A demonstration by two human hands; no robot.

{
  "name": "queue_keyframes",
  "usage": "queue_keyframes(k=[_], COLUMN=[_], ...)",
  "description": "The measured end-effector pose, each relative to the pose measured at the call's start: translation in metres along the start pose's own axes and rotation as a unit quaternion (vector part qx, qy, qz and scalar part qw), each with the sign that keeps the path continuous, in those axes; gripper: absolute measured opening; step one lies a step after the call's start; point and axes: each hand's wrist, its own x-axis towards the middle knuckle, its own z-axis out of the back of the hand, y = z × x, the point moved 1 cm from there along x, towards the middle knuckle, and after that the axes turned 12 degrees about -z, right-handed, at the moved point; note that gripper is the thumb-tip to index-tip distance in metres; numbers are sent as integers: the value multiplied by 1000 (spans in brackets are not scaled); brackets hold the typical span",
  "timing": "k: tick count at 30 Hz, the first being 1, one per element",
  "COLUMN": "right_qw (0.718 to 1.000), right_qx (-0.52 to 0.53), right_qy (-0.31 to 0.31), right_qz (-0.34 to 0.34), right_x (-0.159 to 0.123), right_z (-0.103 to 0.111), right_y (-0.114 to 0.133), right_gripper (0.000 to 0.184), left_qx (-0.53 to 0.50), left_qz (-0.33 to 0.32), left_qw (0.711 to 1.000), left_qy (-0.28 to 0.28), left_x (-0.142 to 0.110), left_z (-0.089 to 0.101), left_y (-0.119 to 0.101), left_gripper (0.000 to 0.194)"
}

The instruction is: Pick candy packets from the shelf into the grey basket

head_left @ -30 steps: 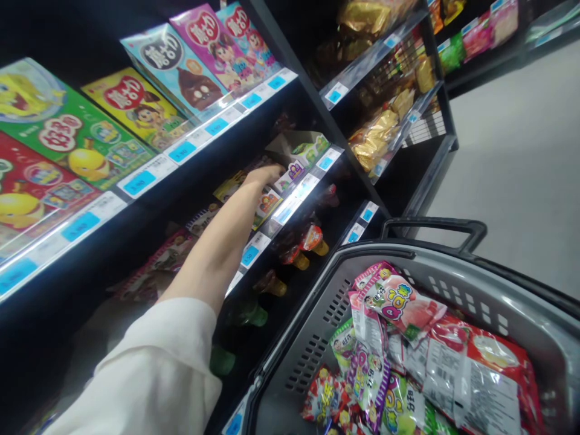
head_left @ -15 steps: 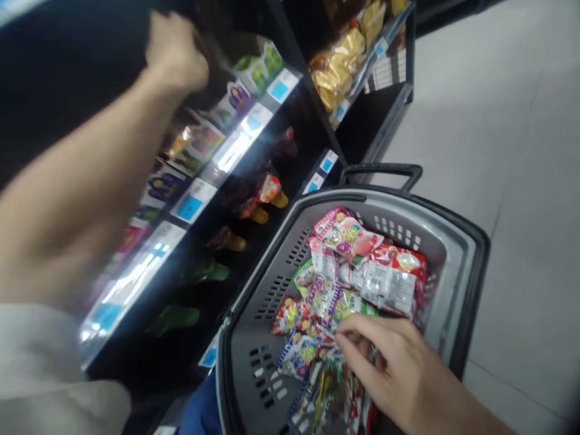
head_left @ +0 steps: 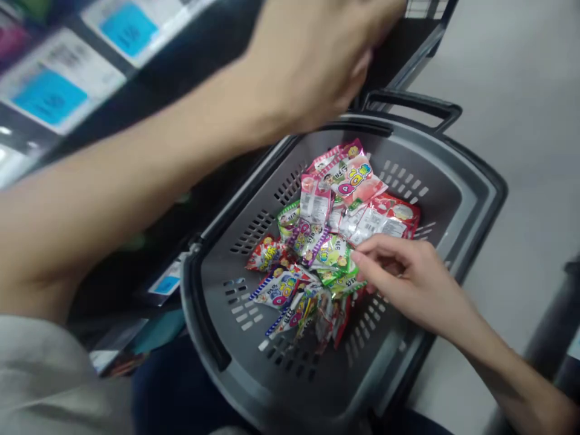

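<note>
A grey shopping basket (head_left: pixel 217 254) with slotted walls holds several small candy packets, among them a pink one (head_left: pixel 356 178) marked QQ and a red one (head_left: pixel 403 211). My right hand (head_left: pixel 403 278) reaches in over the right rim, thumb and forefinger pinched at the edge of a green candy packet (head_left: pixel 335 251). Above the basket's far rim is my left hand (head_left: pixel 326 54), blurred and partly cut off by the top of the view. Its fingers curl downward, and what they hold, if anything, is hidden.
Dark store shelves with blue-and-white price labels (head_left: pixel 49 90) stand on the left. The basket's black handle (head_left: pixel 417 106) sticks out at its far end. Pale floor (head_left: pixel 512 109) lies to the right, with a dark blurred object (head_left: pixel 557 314) at the right edge.
My left hand has come away from the shelf and moved right to above the basket's far end. My right hand now lies at the green packet's right edge. The view has shifted toward the basket.
</note>
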Motion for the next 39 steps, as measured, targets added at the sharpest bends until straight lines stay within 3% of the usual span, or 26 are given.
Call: queue_keyframes(k=[2, 7, 11, 14, 18, 20, 23, 26, 29, 31, 34, 37, 39], right_qw=[999, 991, 974, 957, 944, 936, 915, 906, 896, 912, 957, 983, 987], right_qx=[-16, -47, -172, -257, -307, -333, -386, -410, -383, -338, -234, -117, -71], right_qy=[17, 87, 123, 126, 116, 116, 108, 11, -167, -170, -94, -65, -80], right_qz=[-24, -86, -85, -57, -39, -17, 42, 104, 149, 157, 142, 125, 121], right_x=[4, 21, 30, 30, 26, 28, 45, 76, 102, 112, 115, 113, 112], right_z=[-2, -2, -5, -13, -20, -16, 3, 29, 47, 50, 48, 49, 51], right_y=[-1, 3, 7, 8, 12, 20, 33, 35, 20, 6, -7, -9, -8], right_gripper=[25, 30, 29, 27, 27, 28, 32, 47, 72, 94, 108, 101, 83], left_qx=[-22, -183, -302, -347, -367, -382, -402, -448, -515, -555, -617, -677, -706], left_qz=[-8, 88, 116, 110, 94, 73, 59, 70, 70, 73, 78, 81, 93], left_qw=[995, 971, 941, 929, 922, 919, 913, 889, 847, 817, 767, 715, 686], left_qy=[95, 128, 100, 70, 78, 73, 14, -64, -112, -136, -161, -153, -147], left_x=[-23, -92, -118, -119, -115, -113, -108, -104, -103, -104, -104, -104, -104], left_z=[-23, -99, -128, -133, -146, -153, -157, -149, -136, -129, -121, -115, -113], left_y=[-15, -4, -7, -16, -20, -19, -17, -19, -25, -31, -37, -38, -38], left_gripper=[52, 47, 50, 49, 49, 44, 37, 30, 25, 22, 19, 19, 19])
